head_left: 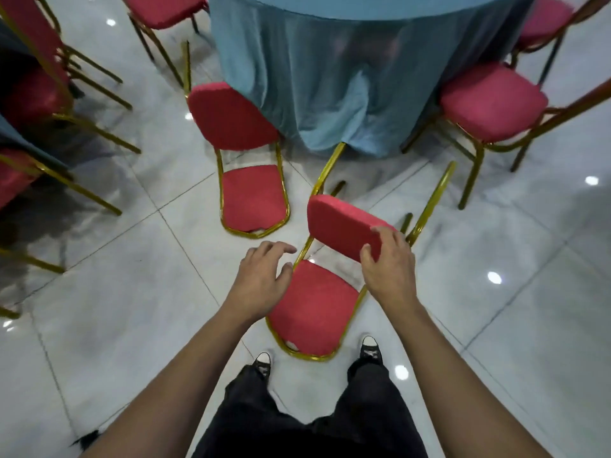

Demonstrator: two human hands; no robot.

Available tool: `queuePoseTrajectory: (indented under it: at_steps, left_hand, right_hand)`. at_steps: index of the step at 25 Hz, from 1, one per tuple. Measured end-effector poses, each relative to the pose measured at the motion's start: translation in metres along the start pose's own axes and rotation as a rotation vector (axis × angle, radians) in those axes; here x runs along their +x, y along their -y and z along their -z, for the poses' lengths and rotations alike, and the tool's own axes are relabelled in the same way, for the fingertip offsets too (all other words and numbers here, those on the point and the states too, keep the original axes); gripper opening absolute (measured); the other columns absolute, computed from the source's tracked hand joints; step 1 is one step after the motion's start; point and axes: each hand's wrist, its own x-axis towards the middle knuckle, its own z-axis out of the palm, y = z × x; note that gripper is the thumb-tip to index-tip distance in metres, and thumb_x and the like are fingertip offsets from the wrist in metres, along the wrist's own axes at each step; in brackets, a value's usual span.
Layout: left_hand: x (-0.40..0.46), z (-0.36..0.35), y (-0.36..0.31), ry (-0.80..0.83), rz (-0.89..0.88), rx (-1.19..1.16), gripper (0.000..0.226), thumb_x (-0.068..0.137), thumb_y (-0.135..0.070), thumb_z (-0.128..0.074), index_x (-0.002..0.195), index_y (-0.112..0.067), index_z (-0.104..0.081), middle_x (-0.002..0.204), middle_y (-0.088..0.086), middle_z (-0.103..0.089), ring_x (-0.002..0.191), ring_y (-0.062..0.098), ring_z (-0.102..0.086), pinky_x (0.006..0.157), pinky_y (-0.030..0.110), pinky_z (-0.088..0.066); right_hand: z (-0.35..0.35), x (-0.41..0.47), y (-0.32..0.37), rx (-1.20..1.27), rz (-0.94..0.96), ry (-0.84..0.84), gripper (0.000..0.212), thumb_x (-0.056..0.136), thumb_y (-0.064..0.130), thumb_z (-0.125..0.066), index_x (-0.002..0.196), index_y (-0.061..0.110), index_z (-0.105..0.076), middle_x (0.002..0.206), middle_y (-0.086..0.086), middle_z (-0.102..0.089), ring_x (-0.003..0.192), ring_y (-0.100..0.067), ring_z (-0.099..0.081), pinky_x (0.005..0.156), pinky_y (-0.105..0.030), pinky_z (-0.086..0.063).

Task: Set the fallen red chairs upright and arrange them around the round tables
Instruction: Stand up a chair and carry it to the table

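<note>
Head view: right hand [390, 269] grips fallen chair [317, 305]'s seat, left hand [261, 282] spread; second chair [244, 166] beside.

- You see the red chairs [317, 305] padded in matt, slightly napped cloth.
- Their frames [429, 200] look like glossy gold-painted metal.
- The floor [496, 325] is glossy, smooth tile.
- The tablecloth [297, 77] looks thin, faintly sheeny.

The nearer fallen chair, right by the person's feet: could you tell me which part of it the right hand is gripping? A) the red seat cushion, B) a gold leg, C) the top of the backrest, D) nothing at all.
A: the right hand curls its fingers and thumb round the edge of the red seat cushion of the nearer fallen chair, whose backrest lies flat on the floor.
</note>
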Motion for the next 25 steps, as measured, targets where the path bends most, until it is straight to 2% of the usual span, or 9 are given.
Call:
queuePoseTrajectory:
  at_steps: [5,10,16,19,21,25]
  left_hand:
    - [0.028,-0.012,0.088,0.146,-0.130,0.026,0.031,0.100,-0.023,-0.049,0.129,-0.027,-0.056,0.132,-0.003,-0.052,0.121,0.022,-0.042,0.105,0.042,-0.038]
    - [0.049,-0.081,0.188,0.163,-0.083,0.001,0.034,0.098,-0.021,-0.049,0.132,-0.027,-0.054,0.134,-0.004,-0.050,0.117,0.018,-0.043,0.102,0.039,-0.041]
    - [0.103,-0.260,0.338,0.223,-0.070,0.064,0.044,0.098,-0.024,-0.050,0.142,-0.027,-0.046,0.138,-0.003,-0.048,0.120,0.019,-0.049,0.104,0.036,-0.042]
    - [0.143,-0.374,0.417,0.267,-0.101,0.103,0.049,0.100,-0.029,-0.048,0.148,-0.028,-0.038,0.144,0.001,-0.044,0.126,0.023,-0.046,0.105,0.040,-0.043]
    - [0.168,-0.440,0.464,0.278,-0.063,0.109,0.052,0.101,-0.033,-0.047,0.151,-0.031,-0.031,0.149,0.006,-0.039,0.131,0.028,-0.044,0.106,0.046,-0.045]
    - [0.210,-0.536,0.546,0.366,0.093,0.107,0.066,0.102,-0.043,-0.044,0.156,-0.044,-0.007,0.155,0.019,-0.032,0.138,0.041,-0.039,0.110,0.057,-0.041]
  right_hand:
    - [-0.073,-0.057,-0.003,-0.026,-0.237,-0.066,0.037,0.096,0.024,-0.056,0.132,0.020,-0.055,0.130,-0.008,-0.056,0.118,-0.029,-0.053,0.103,-0.045,-0.038]
    - [-0.182,-0.089,-0.049,-0.042,-0.367,0.024,0.037,0.097,0.024,-0.055,0.134,0.022,-0.054,0.128,-0.007,-0.056,0.113,-0.027,-0.055,0.100,-0.045,-0.041]
    - [-0.381,-0.099,-0.188,0.020,-0.475,0.028,0.044,0.095,0.025,-0.058,0.138,0.026,-0.046,0.131,-0.005,-0.052,0.113,-0.025,-0.055,0.095,-0.052,-0.049]
    - [-0.492,-0.098,-0.280,0.040,-0.542,0.013,0.050,0.097,0.030,-0.056,0.142,0.033,-0.036,0.137,-0.007,-0.046,0.109,-0.023,-0.054,0.089,-0.046,-0.053]
    - [-0.553,-0.100,-0.336,0.075,-0.647,0.003,0.056,0.097,0.038,-0.053,0.146,0.037,-0.027,0.140,-0.009,-0.042,0.110,-0.028,-0.054,0.087,-0.048,-0.051]
    - [-0.640,-0.104,-0.429,0.119,-0.832,-0.023,0.075,0.095,0.050,-0.056,0.155,0.028,-0.017,0.149,-0.017,-0.037,0.129,-0.044,-0.046,0.101,-0.061,-0.045]
